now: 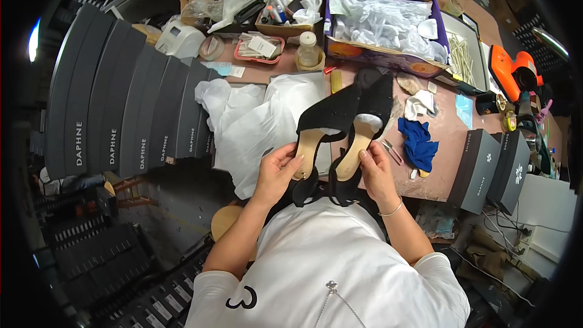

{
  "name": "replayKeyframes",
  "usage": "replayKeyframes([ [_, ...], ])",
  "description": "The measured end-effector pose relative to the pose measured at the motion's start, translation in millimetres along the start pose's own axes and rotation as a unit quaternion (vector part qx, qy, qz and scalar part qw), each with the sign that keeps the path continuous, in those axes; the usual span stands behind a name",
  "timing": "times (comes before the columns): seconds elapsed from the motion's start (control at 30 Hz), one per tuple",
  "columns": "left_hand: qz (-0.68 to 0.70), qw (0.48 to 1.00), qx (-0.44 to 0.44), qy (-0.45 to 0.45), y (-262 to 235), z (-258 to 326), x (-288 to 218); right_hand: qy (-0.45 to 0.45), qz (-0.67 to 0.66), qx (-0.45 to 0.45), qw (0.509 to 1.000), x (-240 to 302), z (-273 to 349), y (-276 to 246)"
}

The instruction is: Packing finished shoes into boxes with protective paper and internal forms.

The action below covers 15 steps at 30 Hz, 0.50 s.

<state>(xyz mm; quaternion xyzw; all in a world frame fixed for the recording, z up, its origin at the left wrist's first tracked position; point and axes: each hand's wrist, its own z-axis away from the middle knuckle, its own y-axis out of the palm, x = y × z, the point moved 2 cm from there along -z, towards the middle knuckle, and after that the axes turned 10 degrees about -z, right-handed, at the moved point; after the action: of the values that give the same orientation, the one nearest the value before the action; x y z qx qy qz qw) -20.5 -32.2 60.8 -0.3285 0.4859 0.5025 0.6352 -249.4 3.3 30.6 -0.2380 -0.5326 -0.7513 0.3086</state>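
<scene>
A pair of black pointed-toe shoes with beige insoles and ankle straps is held up side by side in front of me, toes pointing away. My left hand point(280, 170) grips the left shoe point(328, 112) at its insole and heel side, thumb on the insole. My right hand point(378, 171) holds the right shoe point(373, 103) the same way. White stuffing shows inside both toes. Behind and left of the shoes lies an open shoe box with white tissue paper point(243, 127) spilling over its near edge.
Dark grey shoe boxes point(103, 97) stand in a row at left, two more point(477, 170) at right. A blue cloth point(417, 144) and tweezers point(393, 150) lie right of the shoes. Farther back are a carton of white paper wads point(382, 18), a glass jar point(308, 51) and a red-rimmed basket point(260, 47).
</scene>
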Motion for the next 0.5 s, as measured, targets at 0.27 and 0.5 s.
replayKeyframes([
  [0.27,0.030,0.999,0.023,0.015,-2.6,7.5,-3.2,-0.037,0.015,0.008,0.999,-4.2,10.4,13.5],
  [0.5,0.059,0.998,0.007,-0.028,14.9,2.2,10.8,0.031,0.020,0.035,0.999,-8.8,9.2,16.8],
])
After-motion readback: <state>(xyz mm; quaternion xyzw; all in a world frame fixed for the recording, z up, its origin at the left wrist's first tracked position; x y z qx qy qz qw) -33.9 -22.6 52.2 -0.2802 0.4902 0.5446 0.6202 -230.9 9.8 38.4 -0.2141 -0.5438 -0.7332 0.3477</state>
